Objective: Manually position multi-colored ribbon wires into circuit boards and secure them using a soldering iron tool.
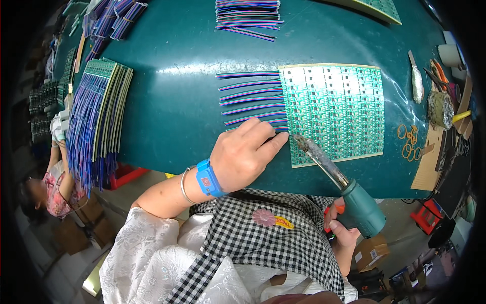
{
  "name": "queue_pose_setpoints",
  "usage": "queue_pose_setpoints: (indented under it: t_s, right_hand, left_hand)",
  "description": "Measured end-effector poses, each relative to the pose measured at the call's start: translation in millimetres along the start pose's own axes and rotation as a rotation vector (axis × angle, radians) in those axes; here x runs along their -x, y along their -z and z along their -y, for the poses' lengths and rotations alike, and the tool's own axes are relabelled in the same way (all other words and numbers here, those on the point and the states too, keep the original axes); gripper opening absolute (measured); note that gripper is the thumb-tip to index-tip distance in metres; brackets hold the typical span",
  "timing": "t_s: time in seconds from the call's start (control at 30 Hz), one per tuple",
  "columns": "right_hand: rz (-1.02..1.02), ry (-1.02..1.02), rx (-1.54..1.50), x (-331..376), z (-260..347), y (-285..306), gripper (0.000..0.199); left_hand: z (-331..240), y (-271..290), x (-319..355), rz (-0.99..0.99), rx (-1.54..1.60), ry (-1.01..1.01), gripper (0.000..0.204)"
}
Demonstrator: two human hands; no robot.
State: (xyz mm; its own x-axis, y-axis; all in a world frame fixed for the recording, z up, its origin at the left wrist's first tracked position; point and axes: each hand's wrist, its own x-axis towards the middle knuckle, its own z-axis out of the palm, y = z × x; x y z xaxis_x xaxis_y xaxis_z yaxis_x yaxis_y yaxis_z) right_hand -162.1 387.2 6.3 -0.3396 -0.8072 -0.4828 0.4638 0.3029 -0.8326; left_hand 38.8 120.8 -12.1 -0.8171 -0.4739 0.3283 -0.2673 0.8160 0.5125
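Observation:
A panel of green circuit boards (334, 111) lies flat on the table, with several multicoloured ribbon wires (253, 96) lined up against its left edge. My left hand (243, 154) is closed, thumb and forefinger pinching the end of the lowest wire at that edge; the fingers hide most of this wire. In my right hand (343, 230) is a soldering iron (363, 207) with a green body and a metal barrel. Its dark, crusted tip sits over the panel's lower left corner, just right of my left fingertips. Part of the right hand is hidden behind the iron's body.
A stack of wired boards (96, 116) stands at left, with bundled wires (114, 17) behind. Loose wires (248, 20) lie at the far middle. Rubber bands (409, 144), a knife (416, 78) and a solder-stained lump (440, 109) are at right. Another person's hand (57, 129) shows far left.

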Motion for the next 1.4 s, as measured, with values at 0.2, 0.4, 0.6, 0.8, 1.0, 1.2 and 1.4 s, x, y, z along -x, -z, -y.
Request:
queue_pose_setpoints:
  t_s: [0.2, 0.4, 0.6, 0.8, 1.0, 1.2, 1.4]
  right_hand:
    - [0.001, -0.02, 0.02, -4.5, 1.8, -0.7, 0.044]
    - [0.046, -0.014, 0.088, -8.2, -0.7, 1.6, 0.039]
    - [0.092, 0.05, 0.034, -10.8, -4.7, 5.5, 0.042]
    - [-0.039, -0.021, -0.046, -6.9, 17.2, -14.9, 0.043]
    - [0.041, 0.044, 0.032, -7.2, 1.6, -3.5, 0.041]
    - [0.041, 0.043, 0.06, -9.1, -2.7, 0.5, 0.039]
    - [-0.037, -0.014, -0.022, -5.1, 14.6, -12.2, 0.044]
  left_hand:
    - [-0.9, 0.4, 0.2, -0.003, -0.01, 0.004, 0.041]
    - [-0.3, 0.1, -0.8, -0.004, -0.003, -0.007, 0.04]
    - [-1.0, 2.0, -2.5, -0.006, -0.008, -0.013, 0.039]
    - [-1.2, 1.1, -1.9, -0.014, -0.013, -0.014, 0.039]
    - [0.2, 0.5, -1.7, -0.012, 0.003, -0.023, 0.039]
    - [0.0, 1.4, -1.4, -0.004, 0.009, -0.015, 0.038]
    - [3.4, 1.3, -0.3, 0.017, -0.011, -0.064, 0.031]
